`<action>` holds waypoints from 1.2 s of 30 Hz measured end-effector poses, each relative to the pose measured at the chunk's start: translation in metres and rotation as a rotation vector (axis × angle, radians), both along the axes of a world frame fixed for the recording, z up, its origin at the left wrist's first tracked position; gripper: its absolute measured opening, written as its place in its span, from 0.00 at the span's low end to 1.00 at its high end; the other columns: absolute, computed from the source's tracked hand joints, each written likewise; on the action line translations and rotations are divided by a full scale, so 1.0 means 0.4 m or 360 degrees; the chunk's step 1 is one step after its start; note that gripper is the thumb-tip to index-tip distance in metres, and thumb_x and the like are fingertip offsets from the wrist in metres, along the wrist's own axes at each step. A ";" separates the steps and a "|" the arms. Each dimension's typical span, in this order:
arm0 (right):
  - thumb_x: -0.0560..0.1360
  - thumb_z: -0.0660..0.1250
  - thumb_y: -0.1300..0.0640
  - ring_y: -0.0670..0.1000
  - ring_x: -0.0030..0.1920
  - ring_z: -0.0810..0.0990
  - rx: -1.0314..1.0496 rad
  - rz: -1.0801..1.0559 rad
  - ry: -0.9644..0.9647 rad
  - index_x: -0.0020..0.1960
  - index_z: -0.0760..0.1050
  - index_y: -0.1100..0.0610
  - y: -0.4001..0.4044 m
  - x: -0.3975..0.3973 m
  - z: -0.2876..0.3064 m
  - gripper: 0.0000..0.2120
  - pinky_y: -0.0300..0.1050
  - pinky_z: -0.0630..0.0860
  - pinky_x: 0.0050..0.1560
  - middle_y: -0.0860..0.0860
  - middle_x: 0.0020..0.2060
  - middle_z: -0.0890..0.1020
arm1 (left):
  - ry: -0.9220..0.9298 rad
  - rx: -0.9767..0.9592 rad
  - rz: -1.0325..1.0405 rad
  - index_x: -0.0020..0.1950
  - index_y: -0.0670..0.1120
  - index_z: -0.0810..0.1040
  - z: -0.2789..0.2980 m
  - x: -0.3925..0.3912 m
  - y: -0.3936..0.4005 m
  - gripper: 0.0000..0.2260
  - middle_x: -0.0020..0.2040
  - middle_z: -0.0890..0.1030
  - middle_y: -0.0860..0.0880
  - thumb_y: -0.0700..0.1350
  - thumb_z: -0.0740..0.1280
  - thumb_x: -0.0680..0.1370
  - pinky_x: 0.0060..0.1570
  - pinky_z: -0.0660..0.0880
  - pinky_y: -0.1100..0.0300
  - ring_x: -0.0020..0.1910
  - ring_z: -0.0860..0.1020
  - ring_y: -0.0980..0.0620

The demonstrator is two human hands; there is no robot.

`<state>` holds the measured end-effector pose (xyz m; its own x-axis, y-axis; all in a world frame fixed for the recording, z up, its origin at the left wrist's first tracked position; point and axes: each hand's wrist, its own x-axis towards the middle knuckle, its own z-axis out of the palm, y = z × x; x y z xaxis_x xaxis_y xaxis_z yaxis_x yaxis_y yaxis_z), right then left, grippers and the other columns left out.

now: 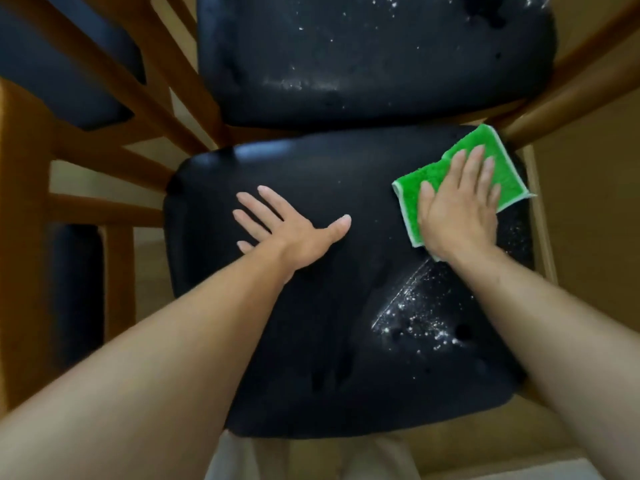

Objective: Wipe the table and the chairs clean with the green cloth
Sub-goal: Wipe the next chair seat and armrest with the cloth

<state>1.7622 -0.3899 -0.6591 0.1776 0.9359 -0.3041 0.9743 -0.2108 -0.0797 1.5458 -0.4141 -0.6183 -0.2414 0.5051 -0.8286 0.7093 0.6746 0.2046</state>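
Note:
A black padded chair seat [311,323] fills the middle of the head view. My right hand [460,209] presses flat, fingers straight, on the folded green cloth [408,199] at the seat's far right corner. My left hand [291,226] rests flat with spread fingers on the bare middle of the seat. White crumbs and powder [422,317] lie on the seat's right side, below the cloth. The left half of the seat looks dark and smooth.
A second black seat [363,57] with white specks stands just beyond. A wooden chair frame with slats [114,98] rises at the left, a wooden rail [568,98] at the upper right. Tan floor [588,254] shows to the right.

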 end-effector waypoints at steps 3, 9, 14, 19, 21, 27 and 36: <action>0.79 0.48 0.42 0.65 0.77 0.47 0.0004 0.0032 0.0023 0.78 0.47 0.64 -0.122 -0.076 0.000 0.36 0.67 0.48 0.73 0.64 0.77 0.48 | 0.0114 -0.0006 -0.0034 0.61 0.46 0.16 -0.030 0.017 0.002 0.62 0.68 0.18 0.40 0.79 0.60 0.62 0.68 0.36 0.34 0.70 0.24 0.37; 0.77 0.51 0.39 0.67 0.75 0.52 -0.0155 0.0350 0.0086 0.78 0.49 0.63 -0.445 -0.170 0.019 0.39 0.69 0.51 0.71 0.64 0.77 0.50 | 0.0161 -0.0124 -0.0042 0.60 0.45 0.15 -0.017 0.030 0.009 0.63 0.67 0.18 0.39 0.78 0.62 0.62 0.68 0.36 0.35 0.69 0.24 0.36; 0.75 0.55 0.37 0.66 0.73 0.58 -0.0151 0.0520 0.0106 0.76 0.56 0.61 -0.427 -0.120 0.007 0.39 0.69 0.57 0.68 0.62 0.76 0.56 | 0.0195 -0.0190 0.0014 0.61 0.46 0.15 -0.011 0.040 0.022 0.63 0.68 0.18 0.40 0.77 0.64 0.63 0.68 0.35 0.35 0.70 0.24 0.37; 0.75 0.54 0.38 0.65 0.74 0.57 -0.0018 0.0520 0.0096 0.77 0.55 0.60 -0.251 -0.052 0.003 0.38 0.68 0.57 0.69 0.62 0.76 0.57 | 0.0230 -0.0204 0.0014 0.61 0.45 0.15 -0.014 0.045 0.025 0.63 0.68 0.18 0.40 0.76 0.64 0.63 0.68 0.35 0.35 0.70 0.24 0.37; 0.76 0.51 0.38 0.65 0.76 0.54 -0.0007 0.0442 0.0056 0.78 0.52 0.59 -0.154 -0.028 0.002 0.37 0.68 0.54 0.70 0.61 0.77 0.53 | 0.0227 -0.0205 0.0005 0.63 0.45 0.16 -0.018 0.046 0.024 0.64 0.68 0.18 0.40 0.76 0.64 0.63 0.68 0.35 0.34 0.70 0.24 0.37; 0.78 0.47 0.41 0.64 0.77 0.48 0.0155 -0.0097 0.0043 0.79 0.49 0.59 0.046 -0.041 -0.018 0.35 0.70 0.50 0.71 0.61 0.78 0.50 | 0.0226 -0.0192 -0.0012 0.61 0.45 0.16 -0.028 0.044 0.022 0.63 0.67 0.18 0.39 0.76 0.64 0.63 0.68 0.35 0.34 0.70 0.24 0.37; 0.80 0.48 0.40 0.67 0.76 0.51 -0.0186 0.0426 0.0099 0.78 0.48 0.61 -0.417 -0.094 0.021 0.35 0.71 0.53 0.70 0.63 0.77 0.48 | 0.0185 -0.0259 0.0002 0.58 0.45 0.14 -0.016 0.043 0.028 0.62 0.65 0.16 0.38 0.76 0.64 0.64 0.68 0.35 0.34 0.68 0.22 0.37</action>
<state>1.7245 -0.5566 -0.6506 -0.0929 0.9050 -0.4152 0.9905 0.0416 -0.1311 1.5628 -0.4031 -0.6246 -0.3410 0.3662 -0.8658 0.7208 0.6931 0.0092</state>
